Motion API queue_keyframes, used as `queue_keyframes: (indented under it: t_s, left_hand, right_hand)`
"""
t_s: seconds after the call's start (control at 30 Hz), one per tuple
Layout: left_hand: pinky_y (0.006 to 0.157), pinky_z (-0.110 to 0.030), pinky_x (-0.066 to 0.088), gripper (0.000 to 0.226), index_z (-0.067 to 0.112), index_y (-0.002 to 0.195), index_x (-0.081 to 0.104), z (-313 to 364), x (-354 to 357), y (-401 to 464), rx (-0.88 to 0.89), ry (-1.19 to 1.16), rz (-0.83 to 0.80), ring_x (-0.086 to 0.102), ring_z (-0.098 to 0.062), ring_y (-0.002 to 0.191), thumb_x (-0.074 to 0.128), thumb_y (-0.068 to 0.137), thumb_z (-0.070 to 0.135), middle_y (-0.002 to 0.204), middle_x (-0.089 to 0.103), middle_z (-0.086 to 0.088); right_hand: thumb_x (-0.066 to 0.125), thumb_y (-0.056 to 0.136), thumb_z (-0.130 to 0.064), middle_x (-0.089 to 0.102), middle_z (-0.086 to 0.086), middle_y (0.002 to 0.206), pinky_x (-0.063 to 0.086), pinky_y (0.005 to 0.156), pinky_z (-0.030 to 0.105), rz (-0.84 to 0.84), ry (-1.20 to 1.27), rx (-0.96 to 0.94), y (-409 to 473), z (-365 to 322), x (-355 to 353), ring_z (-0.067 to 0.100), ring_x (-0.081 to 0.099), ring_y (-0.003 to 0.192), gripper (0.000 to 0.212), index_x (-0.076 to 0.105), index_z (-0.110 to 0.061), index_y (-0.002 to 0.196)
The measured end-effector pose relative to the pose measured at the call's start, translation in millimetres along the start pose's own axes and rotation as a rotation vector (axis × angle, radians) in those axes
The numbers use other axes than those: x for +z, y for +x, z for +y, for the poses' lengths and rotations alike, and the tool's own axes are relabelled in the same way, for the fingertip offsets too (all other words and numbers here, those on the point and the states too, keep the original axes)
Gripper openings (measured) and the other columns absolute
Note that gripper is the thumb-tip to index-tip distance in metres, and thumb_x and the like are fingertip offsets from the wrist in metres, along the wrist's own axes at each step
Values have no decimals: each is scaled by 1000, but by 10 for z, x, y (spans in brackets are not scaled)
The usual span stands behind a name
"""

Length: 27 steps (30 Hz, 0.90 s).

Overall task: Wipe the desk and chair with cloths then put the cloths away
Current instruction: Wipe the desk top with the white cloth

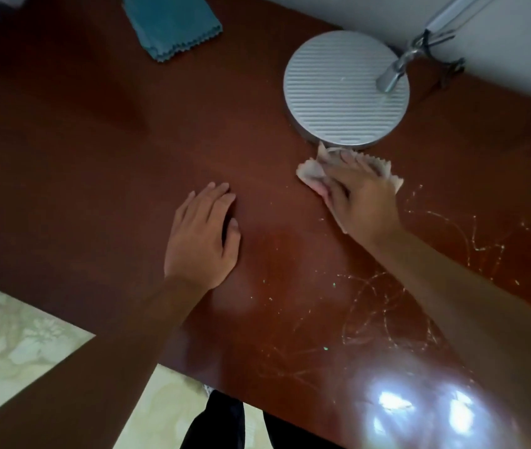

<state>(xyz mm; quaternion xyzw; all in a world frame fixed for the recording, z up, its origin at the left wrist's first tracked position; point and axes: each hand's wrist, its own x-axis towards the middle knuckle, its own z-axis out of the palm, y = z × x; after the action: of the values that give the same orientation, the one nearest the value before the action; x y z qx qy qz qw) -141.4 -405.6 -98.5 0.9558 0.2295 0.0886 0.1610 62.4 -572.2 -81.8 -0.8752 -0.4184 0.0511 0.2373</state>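
Note:
A dark red-brown wooden desk (102, 150) fills the view, with pale scratch marks on its right part. My right hand (363, 196) presses a crumpled pinkish-white cloth (311, 171) flat against the desk, just in front of the lamp base. My left hand (204, 238) lies flat on the desk in the middle, fingers together, holding nothing. A folded blue-green cloth (171, 24) with a zigzag edge lies at the far edge of the desk. No chair is in view.
A round ribbed silver lamp base (338, 95) with a metal stem (397, 66) stands at the back right, near the white wall (517, 53). Cream patterned floor (14, 332) shows at the lower left, beyond the desk's near edge.

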Motion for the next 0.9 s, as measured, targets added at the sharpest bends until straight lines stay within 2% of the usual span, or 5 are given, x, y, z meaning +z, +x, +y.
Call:
queue_keyframes:
  t_s: [0.27, 0.4, 0.5, 0.73, 0.9]
  left_hand:
    - [121, -40, 24, 41, 4, 132, 58, 2, -8, -1, -5, -9, 0, 42, -24, 140, 45, 97, 22, 144, 52, -9]
    - [121, -40, 23, 42, 5, 133, 57, -2, 5, 4, -12, -16, -9, 40, -23, 141, 45, 98, 24, 145, 52, -8]
    - [120, -41, 24, 41, 5, 132, 57, -1, 26, 1, 3, -18, 8, 41, -24, 140, 46, 98, 24, 144, 52, -9]
    - [120, -41, 25, 40, 5, 131, 58, 12, 12, -3, -5, -27, 6, 41, -24, 140, 47, 97, 24, 144, 53, -9]
    - [120, -40, 25, 40, 5, 130, 58, -7, 27, -9, -1, -42, 16, 41, -24, 140, 46, 98, 24, 144, 53, -9]
  right_hand:
    - [66, 93, -19, 60, 3, 134, 45, 104, 50, -165, 110, -346, -1107, -337, 43, 22, 53, 130, 27, 70, -17, 120]
    - [46, 101, -29, 68, 9, 121, 46, 102, 51, 64, -65, -161, -273, -59, -49, 30, 62, 117, 35, 69, -10, 119]
    - [44, 101, -28, 68, 7, 123, 43, 105, 49, 73, -85, -102, -334, -116, 56, 29, 60, 121, 36, 68, -12, 122]
    - [59, 97, -22, 66, 0, 126, 46, 103, 44, -4, -32, -369, -825, -195, 127, 21, 61, 120, 24, 72, -19, 117]
    - [45, 102, -35, 70, 8, 118, 48, 97, 48, 119, -138, -68, -33, -70, 83, 29, 64, 112, 36, 68, -16, 120]
